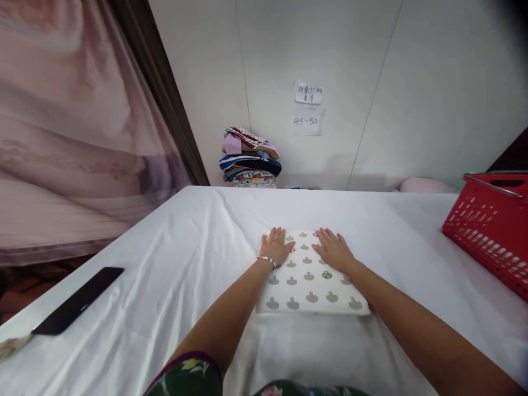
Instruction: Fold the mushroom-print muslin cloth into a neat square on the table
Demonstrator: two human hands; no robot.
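Observation:
A folded white cloth (301, 286) printed with grey mushroom shapes lies flat in front of me. A few of its printed shapes are green or red. My left hand (276, 246) rests palm down on its far left corner, fingers spread, a bracelet on the wrist. On the far right corner my right hand (333, 250) lies flat as well, its fingers stretched out. Both hands touch the cloth's top and grip nothing. The palms hide parts of the cloth beneath them.
White fabric covers the table (177, 247). A dark phone (78, 301) lies at the left, a red basket (490, 231) stands at the right. Beyond the far edge is a stack of folded fabrics (251, 159) by the wall. A pink curtain (74, 121) hangs at left.

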